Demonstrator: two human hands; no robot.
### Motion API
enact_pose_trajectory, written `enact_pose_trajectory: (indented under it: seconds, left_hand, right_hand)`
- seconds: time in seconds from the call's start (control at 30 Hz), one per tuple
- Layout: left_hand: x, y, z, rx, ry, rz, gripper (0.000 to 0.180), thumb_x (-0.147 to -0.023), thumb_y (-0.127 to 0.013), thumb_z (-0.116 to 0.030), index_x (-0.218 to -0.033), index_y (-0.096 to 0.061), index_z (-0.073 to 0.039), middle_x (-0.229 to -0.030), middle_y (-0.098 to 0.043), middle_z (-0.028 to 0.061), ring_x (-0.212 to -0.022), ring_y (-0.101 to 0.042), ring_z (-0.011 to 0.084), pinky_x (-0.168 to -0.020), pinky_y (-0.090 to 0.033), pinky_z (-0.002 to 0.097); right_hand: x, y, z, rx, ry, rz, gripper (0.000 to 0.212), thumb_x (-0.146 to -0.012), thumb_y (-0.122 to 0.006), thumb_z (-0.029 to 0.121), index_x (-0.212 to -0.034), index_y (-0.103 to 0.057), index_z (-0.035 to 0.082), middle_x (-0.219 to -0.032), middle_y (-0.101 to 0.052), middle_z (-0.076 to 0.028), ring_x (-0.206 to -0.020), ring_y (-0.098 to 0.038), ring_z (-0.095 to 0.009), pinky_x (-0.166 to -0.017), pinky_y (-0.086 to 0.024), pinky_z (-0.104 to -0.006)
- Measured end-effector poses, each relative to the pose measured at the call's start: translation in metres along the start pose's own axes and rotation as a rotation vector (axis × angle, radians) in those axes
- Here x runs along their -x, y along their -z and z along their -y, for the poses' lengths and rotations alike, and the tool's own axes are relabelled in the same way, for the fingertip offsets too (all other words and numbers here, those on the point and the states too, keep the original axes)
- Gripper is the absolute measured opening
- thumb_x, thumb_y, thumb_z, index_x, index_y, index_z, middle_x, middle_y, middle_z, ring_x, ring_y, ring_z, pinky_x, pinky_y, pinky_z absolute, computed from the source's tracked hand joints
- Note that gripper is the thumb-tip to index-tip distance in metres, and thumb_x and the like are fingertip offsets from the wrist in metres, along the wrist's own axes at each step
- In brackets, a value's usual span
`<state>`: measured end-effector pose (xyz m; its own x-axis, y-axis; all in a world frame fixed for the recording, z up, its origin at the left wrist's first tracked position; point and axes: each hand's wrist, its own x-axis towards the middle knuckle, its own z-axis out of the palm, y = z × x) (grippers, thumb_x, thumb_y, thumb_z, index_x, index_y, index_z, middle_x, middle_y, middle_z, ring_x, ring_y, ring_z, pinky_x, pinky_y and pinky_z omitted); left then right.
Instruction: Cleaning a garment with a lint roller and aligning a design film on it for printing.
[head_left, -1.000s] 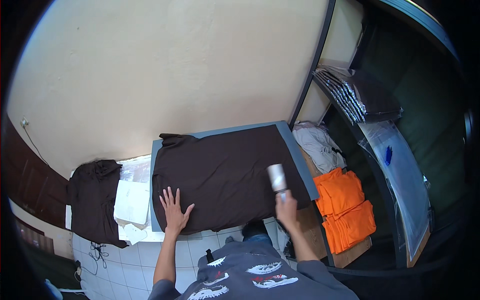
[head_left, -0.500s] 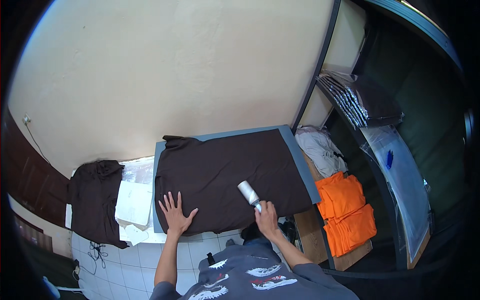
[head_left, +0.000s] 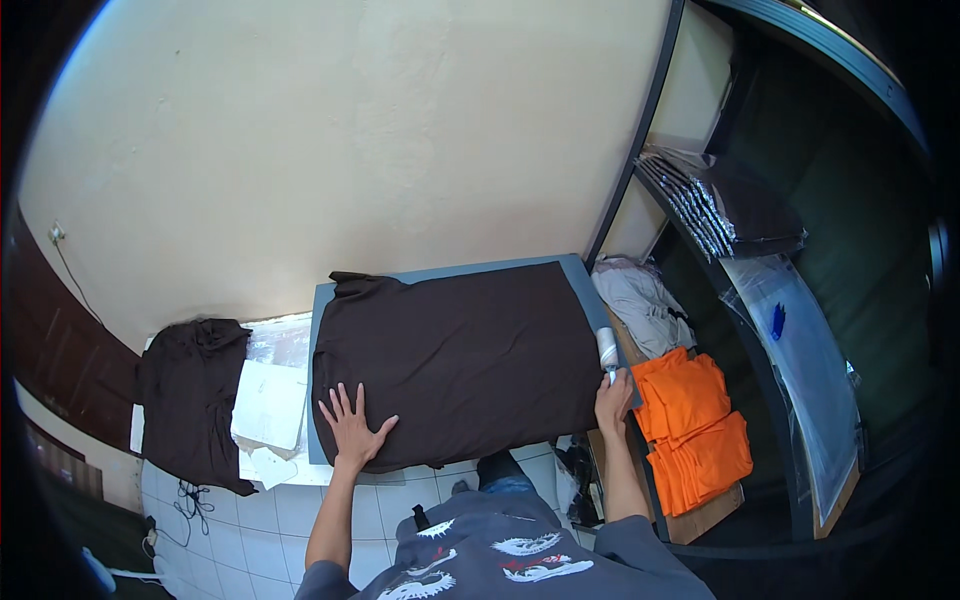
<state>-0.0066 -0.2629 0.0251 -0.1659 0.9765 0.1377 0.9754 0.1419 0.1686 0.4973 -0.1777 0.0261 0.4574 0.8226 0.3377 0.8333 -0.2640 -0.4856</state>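
Note:
A dark brown shirt (head_left: 460,350) lies spread over a grey-blue board (head_left: 318,297), with small creases across it. My left hand (head_left: 354,430) rests flat on the shirt's near left part, fingers spread. At the right end of the board, my right hand (head_left: 613,398) grips the handle of a white lint roller (head_left: 607,347). The roller's head lies at the shirt's right edge, over the board's border.
Left of the board are another dark garment (head_left: 190,400) and white sheets (head_left: 268,403). To the right lie folded orange clothes (head_left: 690,400) and a grey-white cloth (head_left: 640,302). A shelf holds packed dark garments (head_left: 735,205) and clear plastic bags (head_left: 800,350).
My right hand has moved the lint roller rightward from the middle of the shirt to its right edge. My left hand stays in the same place on the shirt.

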Motion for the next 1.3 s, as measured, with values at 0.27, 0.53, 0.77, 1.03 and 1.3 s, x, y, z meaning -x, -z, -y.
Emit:
enact_pose_trajectory:
  seconds: [0.27, 0.53, 0.77, 1.03, 1.3]
  left_hand:
    - [-0.045, -0.011, -0.002, 0.232, -0.132, -0.186, 0.069, -0.098, -0.063, -0.039, -0.146, -0.047, 0.007, -0.16, -0.03, 0.0315, -0.153, -0.02, 0.0453, -0.126, -0.008, 0.0583]
    - [-0.08, -0.036, 0.009, 0.076, -0.148, -0.155, 0.075, -0.099, -0.06, -0.046, -0.151, -0.042, 0.004, -0.161, -0.03, 0.0277, -0.153, -0.021, 0.0445, -0.125, -0.006, 0.0599]
    - [-0.068, -0.021, 0.007, 0.012, -0.109, -0.036, 0.089, -0.095, -0.056, -0.062, -0.159, -0.033, -0.005, -0.165, -0.025, 0.0244, -0.155, -0.016, 0.0442, -0.123, 0.001, 0.0647]
    - [-0.071, -0.005, 0.015, 0.018, -0.098, -0.007, 0.093, -0.093, -0.056, -0.064, -0.161, -0.03, -0.006, -0.167, -0.022, 0.0235, -0.156, -0.012, 0.0436, -0.123, 0.002, 0.0646]
    - [-0.078, -0.002, 0.016, 0.082, -0.122, -0.006, 0.09, -0.092, -0.061, -0.063, -0.154, -0.04, -0.001, -0.161, -0.028, 0.0282, -0.152, -0.019, 0.0472, -0.122, 0.001, 0.0666]
  right_hand:
    - [0.07, -0.014, 0.107, -0.409, 0.195, 0.15, 0.018, -0.083, -0.07, 0.009, -0.096, -0.061, 0.001, -0.095, -0.06, -0.021, -0.093, -0.058, -0.043, -0.081, -0.047, -0.0523]
    - [0.157, -0.051, 0.189, -0.539, 0.585, 0.445, 0.021, -0.092, -0.068, 0.009, -0.11, -0.061, 0.0, -0.103, -0.057, -0.019, -0.096, -0.059, -0.039, -0.085, -0.049, -0.047]
    - [0.148, -0.062, 0.187, -0.435, 0.686, 0.488, 0.021, -0.093, -0.067, 0.009, -0.111, -0.06, 0.0, -0.102, -0.055, -0.018, -0.097, -0.057, -0.036, -0.086, -0.048, -0.046]
    - [0.068, -0.083, 0.166, -0.22, 0.433, 0.268, 0.018, -0.094, -0.066, 0.012, -0.107, -0.06, 0.002, -0.101, -0.057, -0.019, -0.095, -0.058, -0.038, -0.084, -0.048, -0.0488]
    - [-0.038, -0.092, 0.106, -0.032, 0.079, 0.014, 0.016, -0.095, -0.064, 0.007, -0.107, -0.06, -0.002, -0.103, -0.06, -0.024, -0.099, -0.06, -0.043, -0.086, -0.048, -0.0534]
